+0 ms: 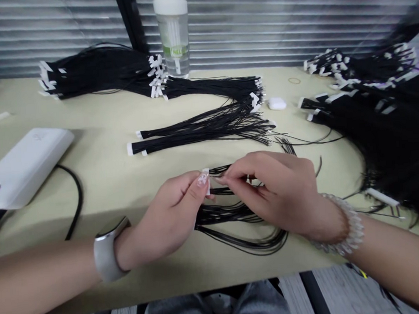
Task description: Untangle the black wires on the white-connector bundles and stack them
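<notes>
Between thumb and fingers, my left hand point(179, 208) grips a white connector point(206, 173) with black wires running out of it to the right. My right hand point(274, 185) pinches a thin black wire point(216, 175) close to the connector's right side; its tip is partly hidden by the fingers. Below both hands, a loose bundle of black wires point(232, 212) curves across the table, partly covered by the right hand. Just beyond the hands lie black wire bundles point(200, 133) with white connectors at their left ends.
A white power bank point(26, 163) with a black cable point(78, 193) is at left. At the back stand a clear bottle point(173, 33) and a thick wire bundle point(102, 71). A white earbud case point(277, 103) lies near a large black wire pile point(398, 130) on the right.
</notes>
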{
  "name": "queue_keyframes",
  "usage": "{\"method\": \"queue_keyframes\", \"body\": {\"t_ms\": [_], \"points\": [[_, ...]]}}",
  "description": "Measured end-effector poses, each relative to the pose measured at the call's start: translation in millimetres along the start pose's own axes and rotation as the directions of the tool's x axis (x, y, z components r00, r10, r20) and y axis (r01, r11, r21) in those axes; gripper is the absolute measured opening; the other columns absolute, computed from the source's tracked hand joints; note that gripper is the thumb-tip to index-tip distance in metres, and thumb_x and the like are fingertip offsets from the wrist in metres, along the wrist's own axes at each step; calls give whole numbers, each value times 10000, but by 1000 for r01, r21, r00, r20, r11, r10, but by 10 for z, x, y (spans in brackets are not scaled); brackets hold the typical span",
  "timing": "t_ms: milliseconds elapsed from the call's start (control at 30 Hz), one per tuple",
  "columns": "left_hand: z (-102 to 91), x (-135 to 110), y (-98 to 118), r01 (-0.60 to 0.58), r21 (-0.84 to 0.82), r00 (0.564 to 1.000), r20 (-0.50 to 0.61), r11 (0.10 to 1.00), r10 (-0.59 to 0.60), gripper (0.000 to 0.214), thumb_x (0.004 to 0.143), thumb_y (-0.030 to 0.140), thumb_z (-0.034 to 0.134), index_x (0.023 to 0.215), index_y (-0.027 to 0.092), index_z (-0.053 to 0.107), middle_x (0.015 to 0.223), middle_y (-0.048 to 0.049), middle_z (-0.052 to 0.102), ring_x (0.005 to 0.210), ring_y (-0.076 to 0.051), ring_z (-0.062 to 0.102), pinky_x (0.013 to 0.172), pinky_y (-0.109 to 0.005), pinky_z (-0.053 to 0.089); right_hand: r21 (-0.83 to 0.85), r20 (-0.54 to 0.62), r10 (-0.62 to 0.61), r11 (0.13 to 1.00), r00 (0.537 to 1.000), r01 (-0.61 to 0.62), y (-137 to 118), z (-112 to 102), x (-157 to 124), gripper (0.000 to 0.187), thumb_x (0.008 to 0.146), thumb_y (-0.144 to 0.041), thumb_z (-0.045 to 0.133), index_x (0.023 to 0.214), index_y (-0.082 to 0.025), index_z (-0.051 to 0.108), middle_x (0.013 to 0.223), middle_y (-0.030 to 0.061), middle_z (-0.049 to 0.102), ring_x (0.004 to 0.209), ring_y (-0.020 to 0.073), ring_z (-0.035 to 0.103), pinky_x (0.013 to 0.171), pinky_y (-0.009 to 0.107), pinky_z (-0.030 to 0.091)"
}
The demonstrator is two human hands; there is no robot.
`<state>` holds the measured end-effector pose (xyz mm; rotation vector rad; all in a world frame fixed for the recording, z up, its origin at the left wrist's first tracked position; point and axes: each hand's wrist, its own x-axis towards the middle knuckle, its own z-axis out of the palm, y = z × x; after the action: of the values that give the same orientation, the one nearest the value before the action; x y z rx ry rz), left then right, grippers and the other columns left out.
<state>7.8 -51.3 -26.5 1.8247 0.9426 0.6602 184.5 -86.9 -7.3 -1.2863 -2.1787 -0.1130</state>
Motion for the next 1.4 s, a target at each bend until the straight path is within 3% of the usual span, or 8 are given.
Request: {"method": "queue_keyframes", "body": {"t_ms": [167, 367, 533, 700, 833, 1033, 1233, 1400], "points": [[5, 1, -53, 25, -54, 998, 50, 998, -23, 345, 896, 400, 299, 730, 171, 498, 715, -8, 515, 683, -121, 481, 670, -246, 450, 8, -29, -21, 1000, 999, 22, 1, 3, -14, 66, 812, -169, 494, 783, -215, 531, 751, -18, 647, 675, 94, 582, 584, 227, 429], [-11, 4, -54, 3, -75, 997, 73, 997, 2, 338, 902, 386, 297, 734, 169, 495, 724, -7, 513, 685, -113, 471, 667, -245, 447, 12, -15, -24, 1000, 1000, 24, 7, -9, -16, 65, 811, -172, 493, 806, -225, 531, 770, -15, 654, 696, 103, 594, 599, 231, 440], [-13, 16, -24, -18, -101, 997, 74, 995, 26, 335, 904, 369, 305, 713, 166, 490, 712, -2, 518, 674, -104, 477, 659, -232, 443, -2, -16, -98, 995, 995, 98, 30, -3, -29, 127, 778, -90, 490, 781, -205, 544, 749, -8, 648, 707, 108, 594, 618, 234, 451], [-3, 20, -46, -15, -150, 995, 93, 989, 29, 323, 902, 370, 311, 728, 166, 491, 714, 4, 511, 676, -99, 475, 665, -225, 453, -58, -14, -92, 994, 996, 91, 35, 9, -30, 137, 775, -86, 487, 767, -202, 560, 737, -11, 645, 705, 107, 590, 635, 230, 460], [-10, 16, -52, 12, -105, 995, 104, 994, -1, 342, 899, 384, 303, 709, 161, 480, 702, -1, 509, 655, -103, 462, 644, -234, 453, -64, -90, -116, 992, 989, 111, 19, 20, -15, 124, 755, -68, 520, 739, -185, 555, 733, -29, 649, 694, 91, 597, 615, 209, 467], [-19, 12, -55, -3, -118, 992, 129, 993, 18, 330, 901, 379, 305, 705, 168, 467, 696, 12, 501, 636, -91, 462, 643, -219, 449, -60, -118, -53, 997, 992, 46, 18, 38, -22, 112, 763, -96, 526, 785, -205, 545, 717, -57, 648, 638, 69, 585, 548, 195, 440], [-34, 12, -38, -30, -62, 987, 154, 998, 39, 344, 904, 376, 300, 695, 167, 476, 667, 15, 500, 617, -91, 459, 599, -208, 426, -154, -143, -175, 976, 974, 152, 17, 43, -33, 154, 716, -45, 523, 697, -197, 531, 692, -35, 640, 662, 103, 583, 567, 228, 429], [-38, -4, -55, -12, -54, 982, 185, 998, 21, 339, 903, 381, 296, 727, 171, 496, 706, 9, 522, 650, -99, 482, 616, -215, 437, -95, -75, -49, 995, 996, 42, -28, 29, -17, 156, 750, -60, 481, 703, -193, 545, 674, -41, 628, 638, 79, 573, 544, 205, 407]]}}
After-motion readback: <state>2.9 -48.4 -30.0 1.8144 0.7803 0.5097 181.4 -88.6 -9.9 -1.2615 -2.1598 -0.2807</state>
